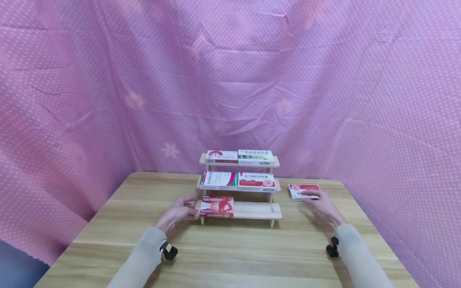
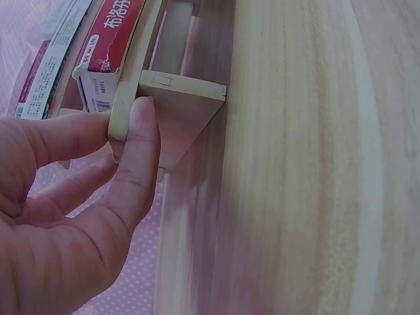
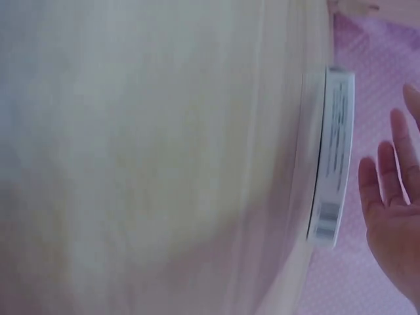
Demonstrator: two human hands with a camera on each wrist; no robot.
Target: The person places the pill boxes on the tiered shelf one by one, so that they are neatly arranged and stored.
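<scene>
My left hand (image 1: 181, 211) pinches the left end of the lowest board of a three-tier wooden display shelf (image 1: 257, 210). In the left wrist view, thumb and fingers of the left hand (image 2: 85, 210) meet at the board's edge, beside a red medicine box (image 2: 108, 46) lying on that tier. To the right of the shelf, a white and red medicine box (image 1: 299, 193) lies flat on the table. Over its near right corner is my right hand (image 1: 322, 205). Its fingers are extended in the right wrist view, next to the box's white side (image 3: 333, 157).
On the middle tier lie a white-green medicine box (image 1: 218, 180) and a white-red one (image 1: 256, 181). The top tier carries a white box with red rings (image 1: 222, 156) and a white-green box (image 1: 255, 156). A pink dotted cloth (image 1: 230, 80) hangs behind the wooden table (image 1: 230, 256).
</scene>
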